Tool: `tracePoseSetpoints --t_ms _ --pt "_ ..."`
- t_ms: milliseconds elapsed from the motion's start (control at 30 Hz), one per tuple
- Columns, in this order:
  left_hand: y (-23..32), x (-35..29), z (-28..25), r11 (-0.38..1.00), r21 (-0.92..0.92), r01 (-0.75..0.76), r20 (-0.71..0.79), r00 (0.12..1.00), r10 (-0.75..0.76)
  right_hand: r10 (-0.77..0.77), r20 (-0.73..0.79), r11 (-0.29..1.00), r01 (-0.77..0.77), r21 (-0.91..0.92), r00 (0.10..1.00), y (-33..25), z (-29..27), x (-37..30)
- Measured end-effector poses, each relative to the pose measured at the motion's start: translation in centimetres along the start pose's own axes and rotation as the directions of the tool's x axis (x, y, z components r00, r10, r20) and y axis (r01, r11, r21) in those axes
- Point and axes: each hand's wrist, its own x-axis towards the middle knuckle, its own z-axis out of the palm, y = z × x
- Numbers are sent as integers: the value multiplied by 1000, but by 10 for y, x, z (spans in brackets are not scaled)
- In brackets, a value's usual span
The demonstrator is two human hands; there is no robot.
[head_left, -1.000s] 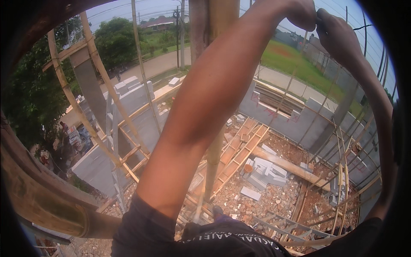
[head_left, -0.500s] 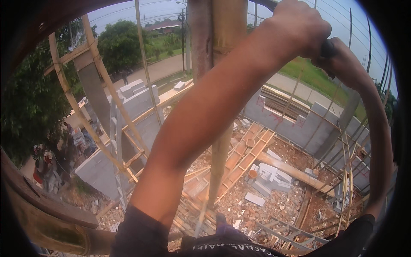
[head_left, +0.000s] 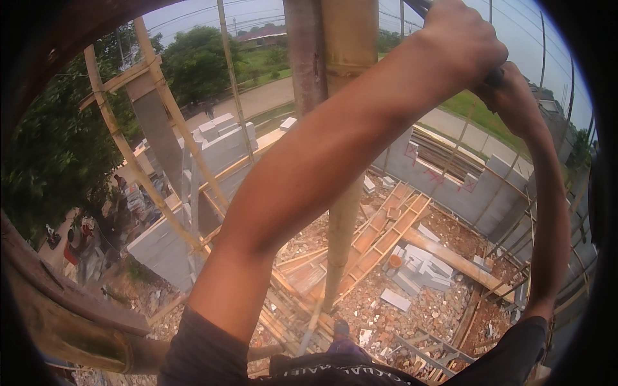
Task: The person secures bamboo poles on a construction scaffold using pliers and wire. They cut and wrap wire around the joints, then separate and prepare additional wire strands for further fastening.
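Note:
Both my arms reach up to the upper right, over a drop to the ground below. My left hand (head_left: pixel 465 44) is closed round a dark bar-like tool (head_left: pixel 420 8), whose far end runs out of the top of the view. Just below and to the right, my right hand (head_left: pixel 513 101) is closed on the tool's dark handle (head_left: pixel 494 78), close against the left hand. What kind of tool it is cannot be made out. My left forearm crosses in front of a thick upright bamboo pole (head_left: pixel 351 42) and a brown wooden post (head_left: pixel 306 48).
A bamboo beam (head_left: pixel 71 334) and dark plank (head_left: pixel 71 289) lie at the lower left. Far below are rubble (head_left: pixel 444 315), pale blocks (head_left: pixel 418 267), wooden form panels (head_left: pixel 380 235) and a grey block wall (head_left: pixel 444 180). Bamboo scaffolding (head_left: pixel 109 128) rises at the left.
The view has shifted, so the surroundings sit further right and a little lower. My right arm has come slightly inward, and both hands keep their hold on the tool.

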Motion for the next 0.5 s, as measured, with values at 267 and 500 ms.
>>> tracePoseSetpoints --t_ms 267,500 --pt "0 -2 -2 1000 27 -12 71 997 10 4 -22 1000 -3 26 1000 25 14 12" --pt "-7 -10 -6 998 62 -10 76 997 6 -62 -23 998 61 -18 998 3 0 8"
